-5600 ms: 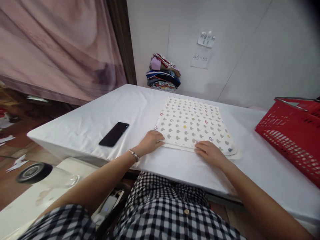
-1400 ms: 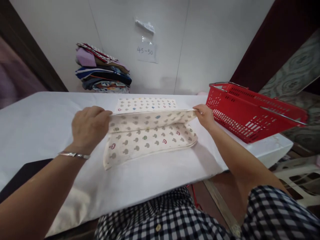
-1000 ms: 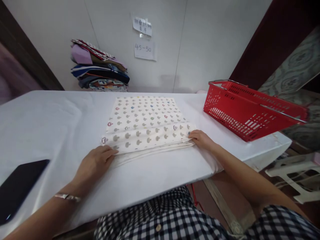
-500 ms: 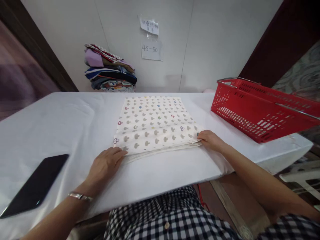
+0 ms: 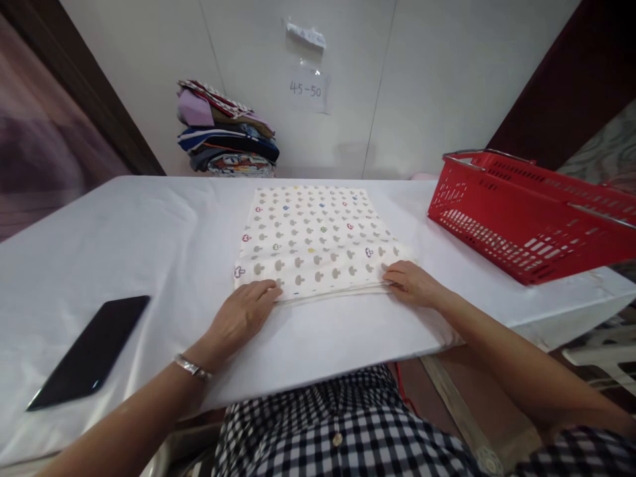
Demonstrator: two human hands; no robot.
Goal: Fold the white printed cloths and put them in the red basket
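Note:
A folded cream cloth (image 5: 318, 232) with a mushroom print lies flat on the white-covered table, its layered near edge towards me. My left hand (image 5: 251, 305), with a silver bracelet at the wrist, grips that edge near its left end. The fingers rest on top, and the thumb is partly hidden. Near the right end, my right hand (image 5: 410, 283) pinches the same edge between fingers and thumb. A small part of the cloth's right corner sticks out beyond it.
A black phone (image 5: 94, 351) lies on the table (image 5: 163, 245) at left. To the right stands a red plastic basket (image 5: 527, 218) with metal handles. Behind the table's far edge is a stack of folded fabrics (image 5: 228, 136). A paper sign (image 5: 307, 89) reading "45-50" hangs on the wall.
Both hands have slid inward along the cloth's near edge, the left one further, so they are closer together. The camera view has shifted slightly.

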